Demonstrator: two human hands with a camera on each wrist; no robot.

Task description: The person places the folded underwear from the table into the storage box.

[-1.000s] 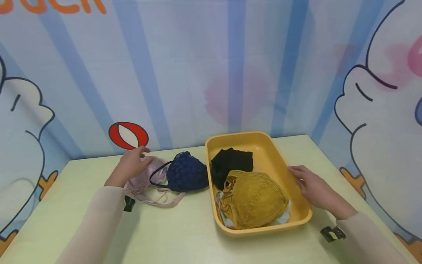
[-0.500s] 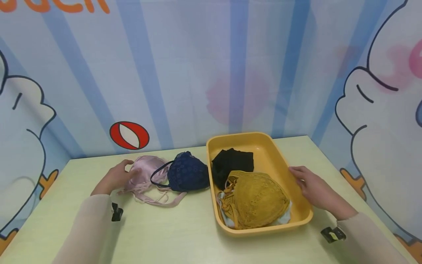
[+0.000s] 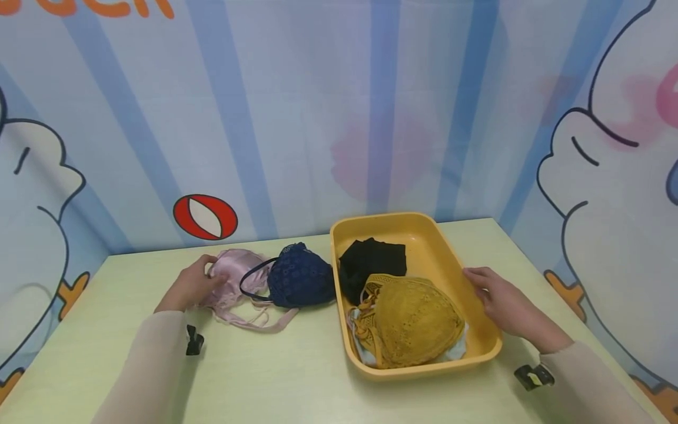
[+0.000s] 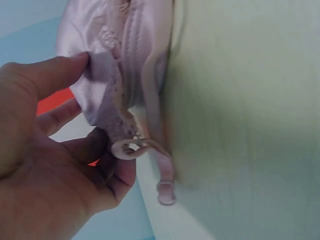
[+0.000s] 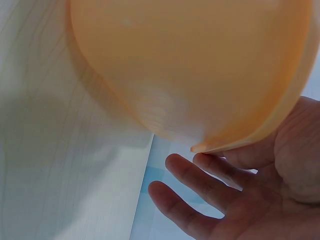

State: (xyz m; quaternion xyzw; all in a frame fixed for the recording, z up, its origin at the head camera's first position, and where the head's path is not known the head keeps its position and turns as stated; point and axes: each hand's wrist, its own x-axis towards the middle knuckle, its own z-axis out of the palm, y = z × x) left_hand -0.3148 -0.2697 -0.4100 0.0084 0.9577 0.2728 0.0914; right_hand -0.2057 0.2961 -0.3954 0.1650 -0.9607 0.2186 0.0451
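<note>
At the left of the table lies a pink satin bra point(image 3: 238, 277) with lace trim, its straps trailing toward the front. My left hand point(image 3: 193, 284) holds its outer edge; in the left wrist view the thumb presses the cup point(image 4: 95, 75) and the other fingers curl behind it. Beside it, a navy lace bra point(image 3: 302, 277) overlaps the pink one and touches the yellow tray point(image 3: 431, 250). My right hand point(image 3: 498, 297) pinches the tray's right rim, the remaining fingers loosely spread outside in the right wrist view. Inside the tray sit a mustard bra point(image 3: 415, 321) and a folded black garment point(image 3: 373, 262).
A pale cloth point(image 3: 457, 350) shows under the mustard bra. The light wooden table point(image 3: 275, 377) ends at a printed backdrop point(image 3: 307, 118) behind. Black wrist straps point(image 3: 194, 340) hang below both sleeves.
My left hand has moved left and down, from above the pink bra to its outer edge, and now holds it there. The right hand stays at the tray rim.
</note>
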